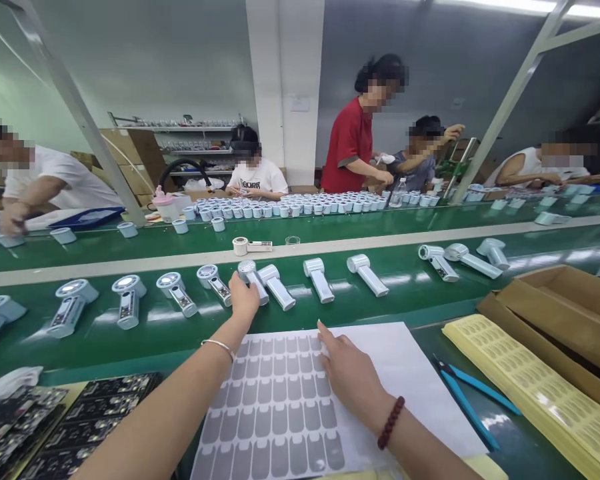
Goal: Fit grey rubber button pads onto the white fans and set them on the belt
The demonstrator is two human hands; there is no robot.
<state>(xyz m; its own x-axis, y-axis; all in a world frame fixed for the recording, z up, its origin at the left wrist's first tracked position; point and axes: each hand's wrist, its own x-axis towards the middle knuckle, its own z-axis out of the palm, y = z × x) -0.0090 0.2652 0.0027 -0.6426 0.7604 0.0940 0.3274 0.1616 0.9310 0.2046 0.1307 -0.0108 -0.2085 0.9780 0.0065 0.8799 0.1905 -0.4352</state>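
Note:
My left hand [243, 298] reaches out to the green conveyor belt and is closed on a pale blue handheld fan body [249, 269]; its fingers partly hide the handle. Just right of it lies another fan body [279, 287], its plain back cover up. My right hand [350, 365] rests over a sheet of grey stickers [264, 407], index finger stretched toward the sheet's far edge, with nothing visible in its fingers. White backing paper [405, 380] shows under and beside that hand. To the left on the belt, a fan body [177, 292] shows a circuit board in its handle.
Circuit boards [105, 413] lie front left. Blue-handled cutters [473, 400], yellow label sheets [525, 387] and an open cardboard box [565, 320] are at right. Across the belt, several people work behind rows of small blue cups [300, 205]. Metal posts [75, 100] rise on both sides.

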